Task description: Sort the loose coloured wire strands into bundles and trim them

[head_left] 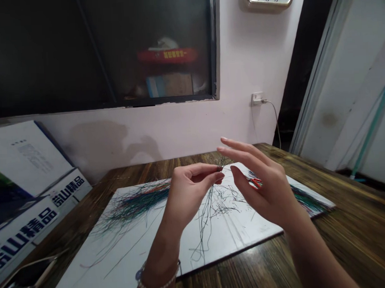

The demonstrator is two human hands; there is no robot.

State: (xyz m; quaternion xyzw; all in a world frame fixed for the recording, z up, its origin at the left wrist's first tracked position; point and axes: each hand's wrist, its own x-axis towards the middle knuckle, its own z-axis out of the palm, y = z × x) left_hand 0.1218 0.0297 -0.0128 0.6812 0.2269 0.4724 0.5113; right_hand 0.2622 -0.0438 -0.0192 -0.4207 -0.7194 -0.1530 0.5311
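My left hand (194,184) pinches a small bunch of thin dark green strands (204,220) between thumb and fingertips. Their short ends stick up above the fingers and the long ends hang down over the white board (166,253). Close by on the right, my right hand (262,179) is raised with its fingers stretched and apart, holding nothing. Short dark clippings (226,202) are scattered on the board below the hands. Behind the right hand, a red-handled tool (255,183) is partly hidden, so its kind is unclear.
A spread bundle of coloured strands (137,205) covers the board's left side. Another bundle (308,200) lies at its right edge. White boxes (32,169) stand on the left of the wooden table (354,225). A wall socket (257,99) holds a plugged cable.
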